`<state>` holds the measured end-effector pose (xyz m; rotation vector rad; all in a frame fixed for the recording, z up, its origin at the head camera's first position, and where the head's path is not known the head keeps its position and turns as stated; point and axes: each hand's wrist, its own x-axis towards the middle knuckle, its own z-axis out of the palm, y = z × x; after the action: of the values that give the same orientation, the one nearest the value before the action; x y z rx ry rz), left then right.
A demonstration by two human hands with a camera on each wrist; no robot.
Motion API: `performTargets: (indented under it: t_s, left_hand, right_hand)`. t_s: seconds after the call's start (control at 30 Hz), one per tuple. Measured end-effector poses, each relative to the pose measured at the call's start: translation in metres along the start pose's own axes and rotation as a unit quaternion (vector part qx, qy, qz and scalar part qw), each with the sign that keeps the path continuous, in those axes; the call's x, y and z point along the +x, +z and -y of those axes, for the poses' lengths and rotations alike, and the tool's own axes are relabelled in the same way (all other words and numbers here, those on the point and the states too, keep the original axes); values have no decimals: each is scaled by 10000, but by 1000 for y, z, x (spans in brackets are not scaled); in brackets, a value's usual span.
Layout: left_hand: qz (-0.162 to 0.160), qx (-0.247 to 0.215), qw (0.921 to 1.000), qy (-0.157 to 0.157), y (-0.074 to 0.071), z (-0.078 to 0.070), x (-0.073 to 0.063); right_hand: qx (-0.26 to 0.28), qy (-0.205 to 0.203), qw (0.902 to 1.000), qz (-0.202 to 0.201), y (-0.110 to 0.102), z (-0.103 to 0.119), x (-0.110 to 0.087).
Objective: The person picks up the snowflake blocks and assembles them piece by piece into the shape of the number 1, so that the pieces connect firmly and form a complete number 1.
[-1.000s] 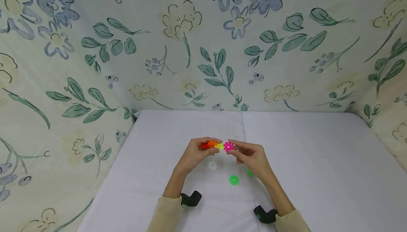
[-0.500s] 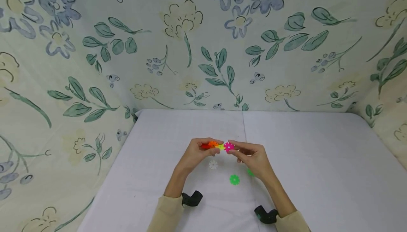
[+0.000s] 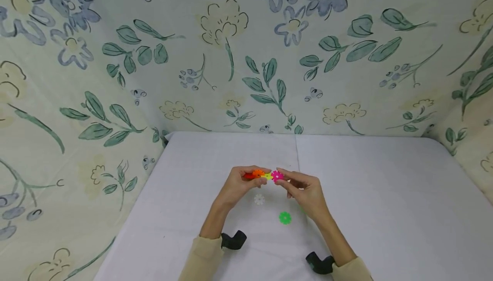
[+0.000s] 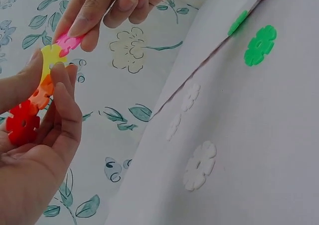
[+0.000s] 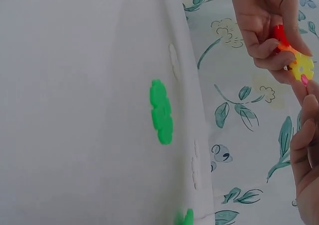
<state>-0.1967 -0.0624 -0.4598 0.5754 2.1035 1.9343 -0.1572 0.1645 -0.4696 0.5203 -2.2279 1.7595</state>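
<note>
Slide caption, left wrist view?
Left hand holds red disc, orange disc and yellow disc; right hand pinches pink disc; green discs and white discs lie on cloth.

Black right-wrist mount (image 3: 320, 263): shifted slightly left. Green flower-shaped disc (image 3: 302, 209), right one of two: now almost hidden behind right hand (image 3: 307, 190), only a sliver showing.
</note>
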Motion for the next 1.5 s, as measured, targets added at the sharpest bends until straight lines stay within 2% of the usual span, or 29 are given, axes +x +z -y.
performTargets:
  t_s: [0.13,0.27,0.6,1.0,1.33,1.5]
  left_hand:
    - [-14,-28,10000,12,0,-1,0]
    - [-20,-40,10000,-6,0,-1,1]
    - [20,-126,9999,-9,1,0,1]
    - [73,18,9999,-139,0,0,1]
    - [-28,442,9990,56,-1,-2,1]
    - [-159,1014,9943,272,0,-2,1]
  right_hand:
    - [42,-170,9998,-39,3,-2,0]
    - [94,-145,9998,-61,4,-3,0]
    - [219,105,9997,-24,4,-4,-1]
    - [48,341,9994,-35,3,-7,-2]
    - [184,474,9987,-85,4,-4,-1]
    - [253,601,9979,13,4,-6,-1]
